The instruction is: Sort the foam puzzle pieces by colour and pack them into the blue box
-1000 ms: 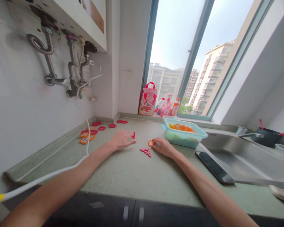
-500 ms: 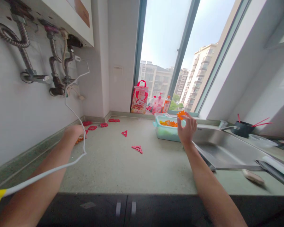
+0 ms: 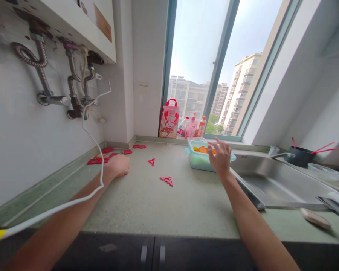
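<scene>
My left hand (image 3: 117, 165) rests on the green countertop (image 3: 164, 203) with its fingers curled down over orange plastic pieces; only a sliver of orange (image 3: 120, 175) shows under it. My right hand (image 3: 220, 156) hovers with fingers spread and empty over the near edge of a teal container (image 3: 198, 162) that holds orange pieces (image 3: 200, 149). Two red triangular pieces (image 3: 151, 162) (image 3: 166, 180) lie on the counter between my hands. Several more red pieces (image 3: 97, 161) lie along the wall beyond my left hand.
A white cable (image 3: 101, 162) hangs from the wall pipes across my left forearm. A steel sink (image 3: 274, 180) with a tap sits to the right, a dark pot (image 3: 299, 156) behind it. A red bag (image 3: 168, 120) and bottles (image 3: 192, 128) stand on the window sill.
My right hand held an orange piece above the container; now it is lower, open and empty. My left hand has slid from the wall toward the middle, dragging orange pieces.
</scene>
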The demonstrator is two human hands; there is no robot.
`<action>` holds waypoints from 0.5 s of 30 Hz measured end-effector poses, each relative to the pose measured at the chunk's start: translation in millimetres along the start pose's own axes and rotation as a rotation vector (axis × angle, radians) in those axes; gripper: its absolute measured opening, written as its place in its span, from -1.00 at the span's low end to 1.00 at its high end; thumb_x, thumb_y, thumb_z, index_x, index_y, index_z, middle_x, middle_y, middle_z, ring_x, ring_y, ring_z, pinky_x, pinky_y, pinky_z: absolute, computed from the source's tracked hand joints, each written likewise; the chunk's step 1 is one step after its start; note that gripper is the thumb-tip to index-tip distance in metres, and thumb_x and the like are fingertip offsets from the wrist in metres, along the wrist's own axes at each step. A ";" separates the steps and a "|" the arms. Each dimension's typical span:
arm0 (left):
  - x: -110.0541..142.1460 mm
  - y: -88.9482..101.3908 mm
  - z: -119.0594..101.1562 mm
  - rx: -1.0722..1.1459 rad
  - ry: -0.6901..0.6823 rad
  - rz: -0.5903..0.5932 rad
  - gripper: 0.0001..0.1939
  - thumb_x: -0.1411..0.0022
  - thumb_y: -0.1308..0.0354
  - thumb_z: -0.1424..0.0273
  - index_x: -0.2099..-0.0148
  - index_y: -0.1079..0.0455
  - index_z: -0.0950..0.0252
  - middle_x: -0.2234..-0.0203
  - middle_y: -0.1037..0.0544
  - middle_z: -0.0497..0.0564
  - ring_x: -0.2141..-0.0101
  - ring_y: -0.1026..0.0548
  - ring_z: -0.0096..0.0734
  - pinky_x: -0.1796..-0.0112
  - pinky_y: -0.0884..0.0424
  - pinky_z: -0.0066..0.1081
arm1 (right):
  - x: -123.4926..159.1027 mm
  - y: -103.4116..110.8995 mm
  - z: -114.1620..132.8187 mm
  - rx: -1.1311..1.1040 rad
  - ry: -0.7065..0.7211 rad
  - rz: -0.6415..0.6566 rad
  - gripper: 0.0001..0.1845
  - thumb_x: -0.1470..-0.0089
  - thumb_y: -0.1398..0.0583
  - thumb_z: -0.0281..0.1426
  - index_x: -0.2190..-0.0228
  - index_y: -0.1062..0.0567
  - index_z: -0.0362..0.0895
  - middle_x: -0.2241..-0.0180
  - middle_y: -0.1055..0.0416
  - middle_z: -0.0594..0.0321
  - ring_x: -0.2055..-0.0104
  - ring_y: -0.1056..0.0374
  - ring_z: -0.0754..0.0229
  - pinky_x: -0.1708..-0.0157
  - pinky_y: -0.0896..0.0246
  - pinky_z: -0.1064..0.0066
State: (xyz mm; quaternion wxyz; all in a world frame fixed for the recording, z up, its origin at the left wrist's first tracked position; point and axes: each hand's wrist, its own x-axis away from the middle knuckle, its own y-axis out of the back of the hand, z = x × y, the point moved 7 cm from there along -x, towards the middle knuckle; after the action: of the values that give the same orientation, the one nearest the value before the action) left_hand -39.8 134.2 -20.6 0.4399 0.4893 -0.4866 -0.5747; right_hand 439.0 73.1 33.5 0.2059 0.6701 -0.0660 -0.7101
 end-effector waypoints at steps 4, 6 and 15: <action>15.9 -9.2 -59.7 -0.017 -0.139 -0.001 -0.61 -0.21 -0.29 0.02 0.30 -0.64 0.27 0.29 -0.69 0.31 0.13 -0.66 0.13 0.06 -0.51 -0.11 | 16.8 -20.0 60.3 -0.214 0.228 0.200 -0.66 -0.42 -0.08 -0.24 0.03 -0.62 -0.03 -0.25 -0.42 0.06 -0.24 -0.32 -0.08 -0.24 -0.21 0.01; 23.2 -6.6 -84.9 0.021 -0.272 -0.045 -0.57 -0.27 -0.22 -0.06 0.18 -0.65 0.17 0.22 -0.71 0.22 0.12 -0.65 0.06 0.06 -0.49 -0.15 | 31.3 -28.8 93.7 -0.362 0.337 0.340 -0.69 -0.42 -0.10 -0.25 0.00 -0.61 -0.01 -0.22 -0.46 0.07 -0.20 -0.38 -0.03 -0.24 -0.24 0.03; -9.2 1.5 13.7 0.013 0.113 -0.218 -0.54 -0.47 -0.05 0.10 -0.08 -0.55 0.34 0.01 -0.62 0.36 -0.06 -0.53 0.12 -0.05 -0.42 -0.06 | 91.1 -52.0 177.3 -0.626 0.575 0.768 -0.81 -0.26 -0.28 -0.29 0.11 -0.67 0.04 -0.13 -0.55 0.11 -0.14 -0.46 -0.01 -0.19 -0.34 0.05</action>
State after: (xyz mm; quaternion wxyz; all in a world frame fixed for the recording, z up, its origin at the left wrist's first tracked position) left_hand -52.0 144.8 -17.2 0.3982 0.5737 -0.4089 -0.5874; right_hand 253.3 53.2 -53.4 0.6475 0.6713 -0.0324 -0.3591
